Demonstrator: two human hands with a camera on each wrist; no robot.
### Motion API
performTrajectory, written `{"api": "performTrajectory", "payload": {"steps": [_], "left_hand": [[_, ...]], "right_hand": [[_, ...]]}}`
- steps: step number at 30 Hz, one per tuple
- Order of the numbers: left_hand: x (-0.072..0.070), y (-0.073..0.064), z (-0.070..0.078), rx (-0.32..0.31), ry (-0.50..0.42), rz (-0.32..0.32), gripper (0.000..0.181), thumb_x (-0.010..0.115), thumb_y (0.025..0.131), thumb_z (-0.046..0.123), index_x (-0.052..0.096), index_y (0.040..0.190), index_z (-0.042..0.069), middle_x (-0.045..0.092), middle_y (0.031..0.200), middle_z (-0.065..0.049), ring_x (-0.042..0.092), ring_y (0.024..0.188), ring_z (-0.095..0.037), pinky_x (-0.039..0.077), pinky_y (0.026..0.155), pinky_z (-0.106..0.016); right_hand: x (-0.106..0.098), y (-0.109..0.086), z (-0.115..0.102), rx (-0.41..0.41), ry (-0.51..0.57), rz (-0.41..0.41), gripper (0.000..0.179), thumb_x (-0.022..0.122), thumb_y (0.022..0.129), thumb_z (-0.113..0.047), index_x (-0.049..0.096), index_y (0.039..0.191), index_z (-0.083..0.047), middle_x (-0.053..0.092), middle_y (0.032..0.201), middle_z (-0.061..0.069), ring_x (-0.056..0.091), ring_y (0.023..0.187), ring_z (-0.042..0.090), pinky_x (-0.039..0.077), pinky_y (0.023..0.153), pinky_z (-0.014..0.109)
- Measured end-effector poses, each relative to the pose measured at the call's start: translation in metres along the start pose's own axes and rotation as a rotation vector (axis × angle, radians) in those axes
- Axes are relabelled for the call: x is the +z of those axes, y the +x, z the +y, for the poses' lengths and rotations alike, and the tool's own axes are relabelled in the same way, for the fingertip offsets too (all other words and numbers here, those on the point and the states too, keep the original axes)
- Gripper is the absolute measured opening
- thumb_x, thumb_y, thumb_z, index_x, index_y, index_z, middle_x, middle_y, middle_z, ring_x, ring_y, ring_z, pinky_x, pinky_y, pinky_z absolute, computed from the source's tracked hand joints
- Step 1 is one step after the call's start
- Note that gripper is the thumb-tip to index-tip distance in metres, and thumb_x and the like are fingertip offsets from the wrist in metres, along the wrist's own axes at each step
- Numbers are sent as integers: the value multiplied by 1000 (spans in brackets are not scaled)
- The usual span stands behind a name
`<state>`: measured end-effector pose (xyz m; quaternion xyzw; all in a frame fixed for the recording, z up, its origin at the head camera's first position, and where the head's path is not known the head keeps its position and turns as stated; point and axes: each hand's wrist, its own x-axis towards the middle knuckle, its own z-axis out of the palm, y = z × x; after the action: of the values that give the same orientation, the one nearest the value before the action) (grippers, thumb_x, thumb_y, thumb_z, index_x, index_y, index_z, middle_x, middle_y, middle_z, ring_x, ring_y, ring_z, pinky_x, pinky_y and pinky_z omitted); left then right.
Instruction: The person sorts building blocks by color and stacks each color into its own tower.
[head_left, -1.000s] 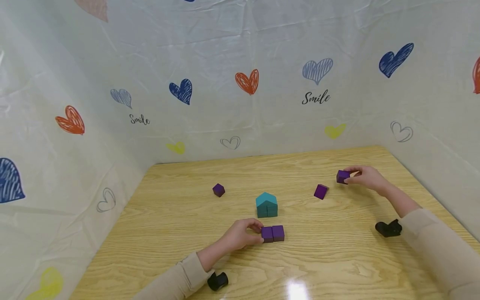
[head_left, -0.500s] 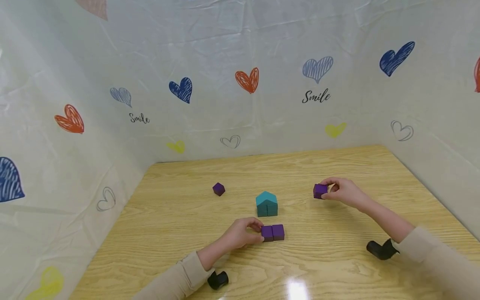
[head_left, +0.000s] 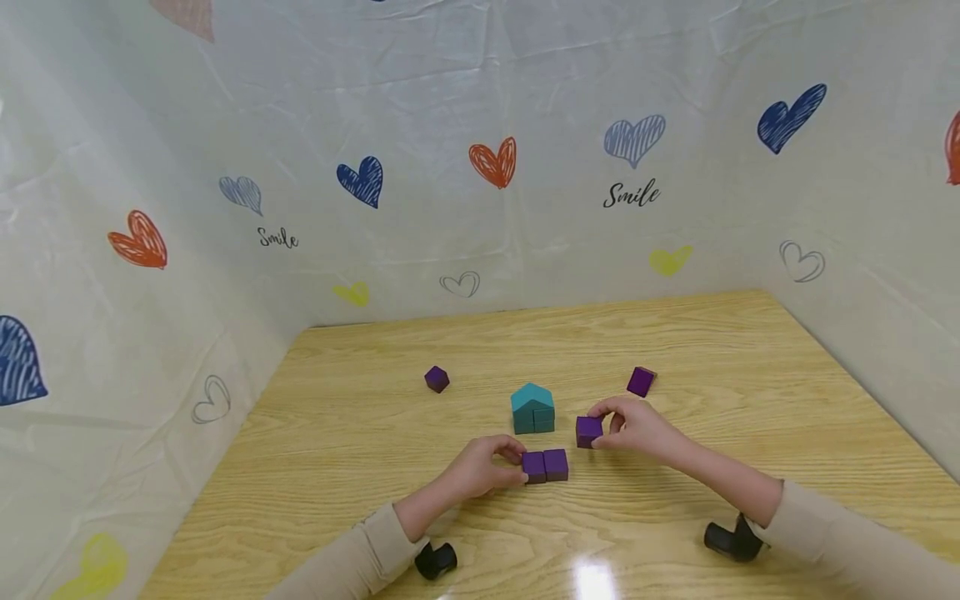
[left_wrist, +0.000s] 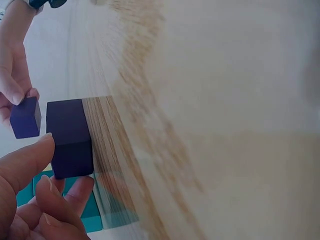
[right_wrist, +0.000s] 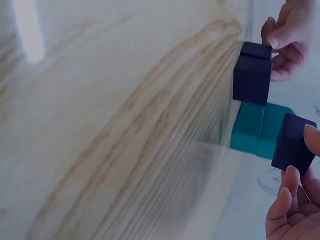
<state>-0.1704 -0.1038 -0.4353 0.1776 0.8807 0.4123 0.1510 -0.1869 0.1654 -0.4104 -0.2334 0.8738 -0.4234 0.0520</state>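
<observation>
Two purple cubes stand side by side on the wooden table (head_left: 360, 500). My left hand (head_left: 480, 468) pinches the left cube (head_left: 533, 468) between thumb and fingers; the other cube (head_left: 556, 466) is flush against its right side. Just right of this pair, my right hand (head_left: 636, 429) holds a third purple cube (head_left: 588, 432), thumb on the near side and fingers on the far side. In the right wrist view, that held cube (right_wrist: 294, 145) overlaps the teal blocks. Behind the pair stands a small teal house shape (head_left: 533, 410) built of blocks with a pointed top.
One loose purple cube (head_left: 437, 379) lies at the back left, and another purple block (head_left: 641, 381) sits tilted-looking at the back right. A white curtain (head_left: 420, 125) printed with hearts encloses the back and sides. Black wrist cameras hang below both sleeves.
My right hand has carried its purple cube leftward and nearer, from the back right, past the loose block, to beside the pair. The left hand has stayed on its cube.
</observation>
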Motion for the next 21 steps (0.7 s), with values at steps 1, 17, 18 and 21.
{"api": "performTrajectory", "payload": {"steps": [1, 17, 18, 21], "left_hand": [[0, 0, 0, -1, -1, 0, 28, 73, 78, 17, 64, 103, 8, 65, 90, 0, 56, 92, -19, 43, 74, -27], [1, 1, 1, -14, -3, 1, 29, 73, 78, 18, 64, 103, 7, 65, 89, -1, 54, 86, -15, 42, 71, -28], [0, 1, 1, -14, -3, 0, 29, 73, 78, 18, 64, 103, 7, 65, 89, -1, 55, 87, -16, 43, 72, -29], [0, 1, 0, -17, -2, -1, 29, 73, 78, 18, 64, 103, 8, 65, 89, -1, 55, 89, -17, 43, 75, -31]], "right_hand": [[3, 1, -1, -12, 3, -7, 36, 74, 74, -11, 61, 103, 6, 59, 82, 6, 48, 62, 5, 42, 56, 22], [35, 6, -17, -65, 43, -73, 30, 75, 73, -8, 63, 98, 2, 59, 82, 3, 47, 60, 5, 42, 54, 20], [35, 6, -17, -68, 37, -71, 30, 75, 73, -8, 63, 98, 2, 59, 82, 3, 47, 60, 4, 42, 54, 20], [37, 7, -17, -65, 23, -66, 29, 75, 73, -7, 63, 97, 1, 58, 82, 2, 46, 61, 4, 42, 54, 20]]}}
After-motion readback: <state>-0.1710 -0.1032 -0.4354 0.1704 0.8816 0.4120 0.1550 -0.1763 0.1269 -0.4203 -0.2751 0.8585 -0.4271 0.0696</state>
